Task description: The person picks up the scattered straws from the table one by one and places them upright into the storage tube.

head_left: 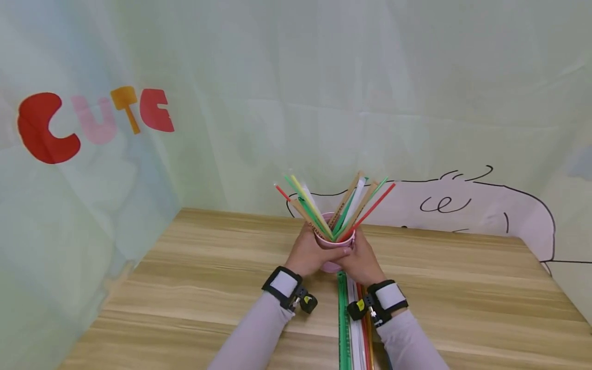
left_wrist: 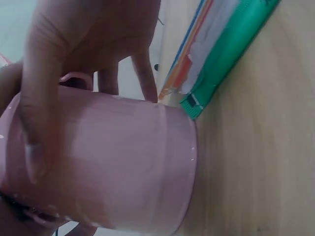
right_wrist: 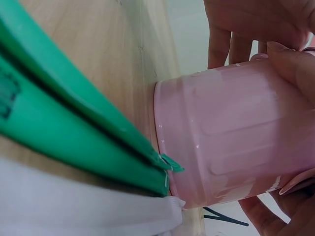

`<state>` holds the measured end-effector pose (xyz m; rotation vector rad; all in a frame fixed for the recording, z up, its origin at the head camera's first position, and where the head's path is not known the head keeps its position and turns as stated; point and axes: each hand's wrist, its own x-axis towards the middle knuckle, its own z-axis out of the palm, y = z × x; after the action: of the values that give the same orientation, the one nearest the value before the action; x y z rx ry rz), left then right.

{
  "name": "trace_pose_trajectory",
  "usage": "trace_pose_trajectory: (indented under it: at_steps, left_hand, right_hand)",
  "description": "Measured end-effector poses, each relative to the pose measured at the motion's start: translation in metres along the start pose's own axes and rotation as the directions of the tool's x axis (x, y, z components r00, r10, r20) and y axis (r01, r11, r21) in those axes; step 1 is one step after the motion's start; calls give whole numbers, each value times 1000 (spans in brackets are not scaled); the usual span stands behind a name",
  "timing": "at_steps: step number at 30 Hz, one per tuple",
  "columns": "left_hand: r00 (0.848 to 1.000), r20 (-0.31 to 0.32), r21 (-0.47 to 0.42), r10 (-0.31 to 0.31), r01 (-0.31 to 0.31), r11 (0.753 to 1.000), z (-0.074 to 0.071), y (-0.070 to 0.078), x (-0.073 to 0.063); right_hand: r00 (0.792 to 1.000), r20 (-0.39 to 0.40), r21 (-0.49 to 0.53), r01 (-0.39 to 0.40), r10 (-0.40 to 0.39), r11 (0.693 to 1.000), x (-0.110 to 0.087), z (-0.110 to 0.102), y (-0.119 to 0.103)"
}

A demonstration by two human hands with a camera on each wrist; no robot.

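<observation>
Both hands grip a pink bucket [head_left: 331,267] that stands upright on the wooden table, my left hand [head_left: 309,254] around its left side and my right hand [head_left: 363,260] around its right. The thumbs come together across its near side. Thin sticks like drinking straws [head_left: 379,202], in red, green, yellow, white and brown, fan out of its mouth to both sides. In the left wrist view, a small pink loop [left_wrist: 77,80] juts from the bucket's side. Green-wrapped straws [right_wrist: 83,132] lie on the table with their ends right at the bucket's base.
Beside the green row, white-wrapped straws [head_left: 356,339] and red and orange ones [head_left: 367,341] run toward me between the forearms. The table [head_left: 208,277] ends at a printed cloth backdrop [head_left: 296,103], close behind the bucket and along the left.
</observation>
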<state>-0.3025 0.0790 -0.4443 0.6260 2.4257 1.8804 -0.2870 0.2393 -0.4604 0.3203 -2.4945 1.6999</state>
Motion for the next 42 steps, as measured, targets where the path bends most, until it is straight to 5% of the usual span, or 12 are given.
trace_pose_trajectory:
  at_steps: [14, 25, 28, 35, 42]
  left_hand:
    - [999, -44, 29, 16, -15, 999, 3, -3, 0]
    - [998, -47, 63, -44, 47, 997, 1, 0, -4]
    - [997, -43, 70, -62, 65, 995, 1, 0, -4]
    - [998, -51, 88, -46, 51, 995, -1, -3, -3]
    - [997, -47, 85, -68, 72, 994, 0, -3, -3]
  right_hand:
    - [1000, 1, 9, 9, -9, 1000, 2, -1, 1]
    - [996, 35, -77, 81, -79, 994, -1, -7, -15]
    - [999, 54, -163, 7, 2, 987, -8, -18, -26]
    - [983, 62, -412, -133, 173, 902, -32, -54, -57]
    - [965, 43, -569, -188, 258, 800, -53, -77, -53]
